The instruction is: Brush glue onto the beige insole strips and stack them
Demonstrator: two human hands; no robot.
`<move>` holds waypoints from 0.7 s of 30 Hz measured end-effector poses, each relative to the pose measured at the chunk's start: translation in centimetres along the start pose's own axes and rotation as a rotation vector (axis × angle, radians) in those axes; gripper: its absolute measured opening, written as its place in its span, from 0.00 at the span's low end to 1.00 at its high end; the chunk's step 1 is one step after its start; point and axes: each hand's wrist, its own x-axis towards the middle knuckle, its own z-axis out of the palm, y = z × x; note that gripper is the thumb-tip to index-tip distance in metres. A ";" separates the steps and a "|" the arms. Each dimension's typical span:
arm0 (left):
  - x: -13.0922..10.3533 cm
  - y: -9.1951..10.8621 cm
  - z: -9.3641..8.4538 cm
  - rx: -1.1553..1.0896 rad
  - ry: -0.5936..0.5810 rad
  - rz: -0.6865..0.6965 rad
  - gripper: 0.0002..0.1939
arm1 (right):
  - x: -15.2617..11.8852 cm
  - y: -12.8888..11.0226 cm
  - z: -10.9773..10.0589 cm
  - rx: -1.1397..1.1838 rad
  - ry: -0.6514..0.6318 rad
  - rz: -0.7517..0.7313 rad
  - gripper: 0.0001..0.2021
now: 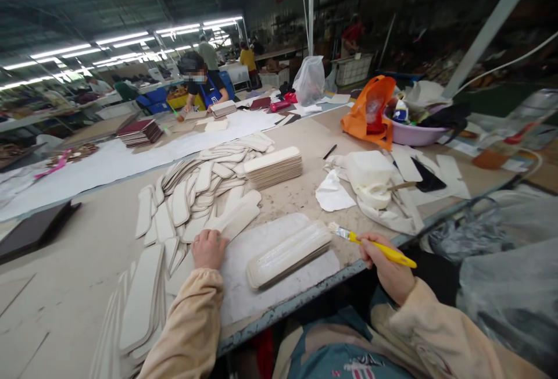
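My right hand [387,265] grips a yellow-handled brush [386,251], its pale bristles pointing left beside the near stack. That stack of long rounded strips [290,254] has a wet, shiny top and lies on a white sheet [244,303]. My left hand [210,249] is on the loose pale pieces, its fingers curled at the lower end of one strip [239,216]; whether it grips the strip is unclear. Loose strips [178,204] are spread in a heap to the left. A neat stack of strips [274,168] stands behind.
A white container [370,172] with a stick across it and crumpled paper [334,192] are at the right. Farther back are an orange bag [368,111] and a purple basin [418,133]. Dark boards [32,231] lie far left. A person [204,85] works at the table beyond.
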 end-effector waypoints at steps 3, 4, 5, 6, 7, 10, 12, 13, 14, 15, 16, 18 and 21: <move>-0.2 0.0 0.1 -0.025 0.003 0.015 0.12 | -0.1 0.1 -0.1 0.017 0.016 -0.011 0.14; -0.3 0.0 0.2 -0.039 0.002 0.023 0.12 | -0.1 0.0 -0.1 0.019 0.020 -0.013 0.14; -0.4 -0.1 0.3 -0.055 0.002 0.031 0.12 | -0.1 -0.1 -0.2 0.018 0.022 -0.016 0.14; -0.4 -0.2 0.4 -0.073 0.001 0.040 0.13 | -0.1 -0.2 -0.2 0.014 0.022 -0.018 0.14; -0.4 -0.3 0.5 -0.094 0.001 0.049 0.13 | -0.1 -0.2 -0.3 0.009 0.020 -0.020 0.14; -0.1 -0.8 0.6 -0.165 -0.002 0.071 0.11 | -0.2 -0.4 -0.4 0.005 0.026 -0.029 0.13; 0.4 -1.0 0.3 -0.222 -0.003 0.076 0.11 | -0.1 -0.3 -0.4 0.015 0.043 -0.033 0.13; 0.6 -1.1 -0.1 -0.253 -0.001 0.076 0.11 | -0.1 -0.3 -0.4 0.025 0.054 -0.038 0.13; 0.9 -1.1 -0.8 -0.287 0.002 0.077 0.11 | 0.0 -0.2 -0.3 0.040 0.064 -0.048 0.13; 1.1 -1.1 -1.7 -0.322 0.004 0.079 0.12 | 0.2 -0.2 -0.2 0.061 0.073 -0.063 0.13; 1.3 -0.9 -2.9 -0.353 0.004 0.088 0.13 | 0.3 -0.3 0.0 0.086 0.081 -0.083 0.13; 1.2 0.0 -5.9 -0.439 -0.008 0.121 0.13 | 0.7 -0.6 0.4 0.131 0.087 -0.129 0.12; 0.0 2.6 -11.0 -0.678 -0.083 0.181 0.11 | 1.2 -1.5 1.4 0.187 0.028 -0.179 0.10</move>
